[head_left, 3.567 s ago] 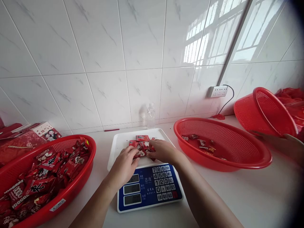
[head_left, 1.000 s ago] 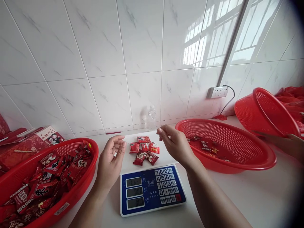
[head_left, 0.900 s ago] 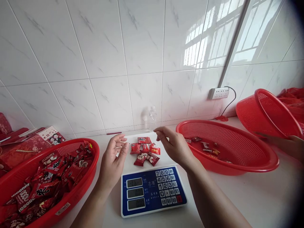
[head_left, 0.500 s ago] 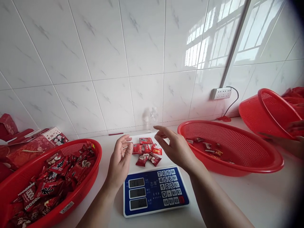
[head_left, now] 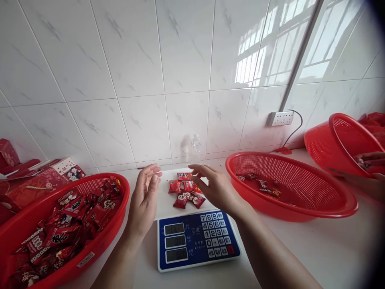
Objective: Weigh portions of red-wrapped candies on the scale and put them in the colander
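Observation:
Several red wrapped snack packets [head_left: 182,198] lie in a loose pile on the white pan [head_left: 168,208] of a digital scale. The scale's blue keypad and display panel [head_left: 197,241] faces me. My left hand [head_left: 144,196] hovers at the left of the pan, fingers curved and apart, holding nothing. Over the right side of the pile is my right hand [head_left: 215,186], its fingers spread and bent downward, partly covering the packets from view. No packet shows in its grasp.
At left stands a red basket [head_left: 126,200] full of packets, with red gift boxes [head_left: 39,180] behind. A second red basket [head_left: 331,212] with fewer packets is at right. Another person's hands [head_left: 371,160] work at a tilted basket [head_left: 319,140]. A clear bottle [head_left: 196,146] stands near the wall.
My left hand has shifted slightly left, away from the pile. My right hand has moved a little left and down over the packets. The other person's hand now holds something inside the tilted basket.

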`<action>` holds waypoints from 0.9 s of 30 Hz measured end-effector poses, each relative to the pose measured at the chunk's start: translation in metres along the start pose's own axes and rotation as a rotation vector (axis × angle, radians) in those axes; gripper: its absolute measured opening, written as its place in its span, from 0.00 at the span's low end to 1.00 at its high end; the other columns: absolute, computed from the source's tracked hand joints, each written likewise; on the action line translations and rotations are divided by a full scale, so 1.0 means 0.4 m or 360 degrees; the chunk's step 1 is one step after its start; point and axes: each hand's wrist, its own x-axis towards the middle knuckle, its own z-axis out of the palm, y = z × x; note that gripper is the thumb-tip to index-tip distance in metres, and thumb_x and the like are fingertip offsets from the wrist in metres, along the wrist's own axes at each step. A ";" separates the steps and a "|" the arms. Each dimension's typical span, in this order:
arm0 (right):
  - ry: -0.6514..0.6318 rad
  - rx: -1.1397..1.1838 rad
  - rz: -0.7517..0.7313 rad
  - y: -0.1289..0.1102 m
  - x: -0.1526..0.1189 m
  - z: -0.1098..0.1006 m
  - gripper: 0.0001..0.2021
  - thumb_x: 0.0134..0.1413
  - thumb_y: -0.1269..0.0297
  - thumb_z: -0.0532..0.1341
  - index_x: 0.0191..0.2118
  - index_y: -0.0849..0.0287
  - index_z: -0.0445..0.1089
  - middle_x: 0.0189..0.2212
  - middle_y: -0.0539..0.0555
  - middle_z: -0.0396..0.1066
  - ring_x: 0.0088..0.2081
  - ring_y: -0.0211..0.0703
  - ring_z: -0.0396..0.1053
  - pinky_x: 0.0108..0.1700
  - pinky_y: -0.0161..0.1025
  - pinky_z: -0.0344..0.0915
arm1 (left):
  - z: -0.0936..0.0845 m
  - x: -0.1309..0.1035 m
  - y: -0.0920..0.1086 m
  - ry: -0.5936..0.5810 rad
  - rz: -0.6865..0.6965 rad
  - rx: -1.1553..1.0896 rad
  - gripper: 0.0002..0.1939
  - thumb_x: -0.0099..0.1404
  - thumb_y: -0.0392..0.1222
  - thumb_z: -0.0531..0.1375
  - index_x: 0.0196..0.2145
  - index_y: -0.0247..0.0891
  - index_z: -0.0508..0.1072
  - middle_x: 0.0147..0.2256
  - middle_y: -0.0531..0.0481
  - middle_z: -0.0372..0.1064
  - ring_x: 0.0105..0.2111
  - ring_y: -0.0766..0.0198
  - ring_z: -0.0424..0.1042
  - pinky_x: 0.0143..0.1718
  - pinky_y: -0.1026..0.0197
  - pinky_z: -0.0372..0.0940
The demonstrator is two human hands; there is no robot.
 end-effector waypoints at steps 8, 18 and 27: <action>0.0104 -0.0067 -0.0051 0.001 -0.002 -0.012 0.14 0.59 0.66 0.55 0.49 0.59 0.69 0.40 0.58 0.74 0.38 0.44 0.72 0.38 0.42 0.68 | 0.016 -0.010 -0.010 -0.0160 -0.0059 -0.0044 0.18 0.69 0.53 0.48 0.50 0.43 0.65 0.52 0.45 0.66 0.50 0.59 0.68 0.51 0.54 0.64; 0.0014 -0.0087 -0.0097 -0.006 -0.002 -0.011 0.12 0.59 0.68 0.55 0.48 0.56 0.70 0.42 0.57 0.74 0.39 0.44 0.72 0.38 0.42 0.69 | 0.017 -0.010 -0.002 -0.0097 -0.0054 0.0008 0.18 0.68 0.54 0.49 0.49 0.42 0.66 0.51 0.44 0.67 0.50 0.57 0.68 0.52 0.51 0.63; -0.0011 -0.0077 -0.0061 -0.001 -0.002 -0.015 0.12 0.59 0.66 0.56 0.47 0.55 0.70 0.40 0.55 0.75 0.38 0.43 0.72 0.38 0.42 0.68 | 0.011 -0.013 -0.015 -0.0142 -0.0017 0.0067 0.21 0.69 0.54 0.47 0.54 0.43 0.65 0.57 0.46 0.62 0.58 0.57 0.59 0.60 0.50 0.53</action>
